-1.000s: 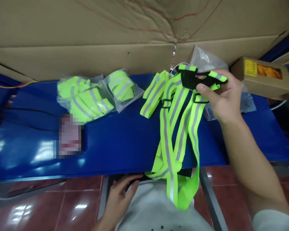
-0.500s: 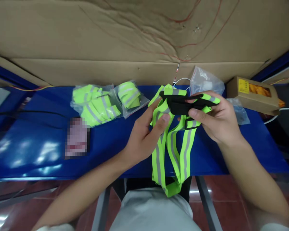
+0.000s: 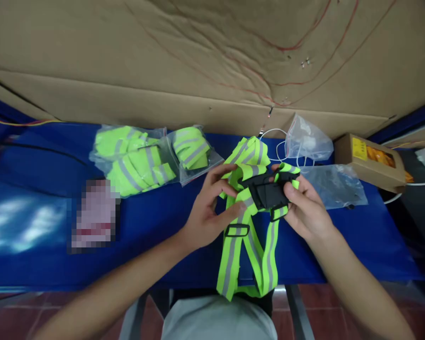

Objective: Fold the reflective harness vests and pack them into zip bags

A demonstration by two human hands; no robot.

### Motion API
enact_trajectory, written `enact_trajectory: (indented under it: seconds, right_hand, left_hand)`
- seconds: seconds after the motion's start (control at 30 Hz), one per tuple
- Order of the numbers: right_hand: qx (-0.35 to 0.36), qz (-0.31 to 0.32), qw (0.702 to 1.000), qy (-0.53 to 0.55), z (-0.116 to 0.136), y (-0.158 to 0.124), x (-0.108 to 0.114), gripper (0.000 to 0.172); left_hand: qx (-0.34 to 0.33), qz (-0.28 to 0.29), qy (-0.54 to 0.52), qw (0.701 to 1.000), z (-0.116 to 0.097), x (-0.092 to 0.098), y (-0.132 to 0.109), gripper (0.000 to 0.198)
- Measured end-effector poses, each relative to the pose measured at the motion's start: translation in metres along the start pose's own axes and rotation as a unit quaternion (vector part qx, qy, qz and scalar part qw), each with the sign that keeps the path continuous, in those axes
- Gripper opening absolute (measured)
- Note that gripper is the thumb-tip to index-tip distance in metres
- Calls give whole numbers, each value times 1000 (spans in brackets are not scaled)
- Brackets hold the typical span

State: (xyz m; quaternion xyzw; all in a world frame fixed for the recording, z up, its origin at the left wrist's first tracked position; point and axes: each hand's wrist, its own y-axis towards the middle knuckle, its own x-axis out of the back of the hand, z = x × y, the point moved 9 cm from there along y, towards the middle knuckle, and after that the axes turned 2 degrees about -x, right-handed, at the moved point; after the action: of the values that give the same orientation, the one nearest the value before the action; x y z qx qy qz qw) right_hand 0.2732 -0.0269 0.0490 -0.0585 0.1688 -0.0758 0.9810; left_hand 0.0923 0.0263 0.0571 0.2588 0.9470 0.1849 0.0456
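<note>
A neon-yellow reflective strap harness (image 3: 230, 259) with grey stripes hangs in loops between my hands and over the front edge of the table. My right hand (image 3: 310, 208) pinches the harness's black plastic piece (image 3: 269, 191), thumb on top. My left hand (image 3: 212, 205) is curled around the yellow strap beside that piece, its thumb against the webbing. Below the left fingers sits a black slide buckle (image 3: 237, 230) on one strap, and another slide buckle (image 3: 279, 213) lies close to the right hand. More folded webbing (image 3: 250, 150) bunches behind the hands.
Left of my hands lie clear bags of folded yellow straps (image 3: 138, 165) (image 3: 191, 148) and a pixelated pinkish item (image 3: 95, 212). On the right are clear plastic bags (image 3: 310, 139) (image 3: 335, 186), white cables, and a cardboard box (image 3: 370, 160) with orange contents. A cardboard panel (image 3: 163, 61) stands behind the blue table (image 3: 156, 231).
My hands have lowered, and the black piece has tilted so its broad face shows. The left fingers have shifted on the strap, and a slide buckle shows below them. The camera view has shifted.
</note>
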Motion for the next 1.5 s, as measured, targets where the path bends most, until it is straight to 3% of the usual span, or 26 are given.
enact_trajectory:
  seconds: [0.03, 0.1, 0.17, 0.2, 0.27, 0.3, 0.37, 0.47, 0.57, 0.67, 0.73, 0.83, 0.93, 1.07, 1.13, 1.23, 1.33, 1.5]
  right_hand:
    - [-3, 3, 1000, -5, 0, -1, -2, 39]
    - [2, 6, 1000, -23, 3, -2, -6, 40]
    - [23, -15, 999, -45, 9, -1, -9, 41]
    - [41, -41, 997, -55, 11, 0, -9, 40]
    - [76, -107, 989, -71, 14, 2, -7, 36]
    - [88, -134, 984, -76, 13, 3, -6, 33]
    - [93, -158, 980, -77, 6, 6, -9, 29]
    - [83, -129, 987, -53, -4, 8, -15, 30]
    - [53, -19, 998, -34, -7, 6, -24, 47]
    - [7, 77, 995, -64, -12, 1, -28, 55]
    - [0, 68, 993, -92, -17, 1, -21, 52]
    - [53, -8, 985, -162, -22, 2, -13, 48]
    - [125, -42, 959, -251, -23, -3, -22, 48]
    - [188, -68, 930, -309, -16, -11, -33, 42]
    - [210, -91, 918, -323, -11, -14, -32, 39]
    - [200, -94, 920, -324, -15, -12, -29, 34]
    - [155, -50, 935, -314, -24, -6, -27, 30]
    - [63, 127, 959, -246, -22, -4, -32, 50]
  left_hand:
    - [-23, -21, 7, 999, -3, 6, 0, 24]
    - [-42, -20, -35, 998, -6, 12, 4, 54]
    - [11, 52, -122, 991, 0, 4, 7, 81]
    - [52, 99, -156, 981, 4, -2, 7, 79]
    - [120, 173, -168, 963, 9, -15, 2, 50]
    - [132, 195, -156, 959, 9, -19, 0, 39]
    - [125, 216, -121, 961, 7, -24, -3, 34]
    - [95, 172, -106, 975, 4, -24, -4, 35]
    - [98, 93, -112, 984, 7, -17, -4, 35]
    - [123, 62, -129, 982, 11, -15, -6, 32]
    - [125, 48, -142, 981, 9, -14, -6, 25]
    - [144, 5, -170, 975, 12, -12, -6, 28]
    - [234, -8, -251, 939, 27, -20, -15, 36]
    - [398, 72, -340, 849, 46, -45, -40, 43]
    - [427, 103, -348, 828, 47, -52, -48, 49]
    - [389, 129, -318, 855, 45, -54, -45, 56]
    - [321, 92, -265, 904, 44, -45, -34, 56]
    - [277, 26, -240, 930, 44, -30, -23, 49]
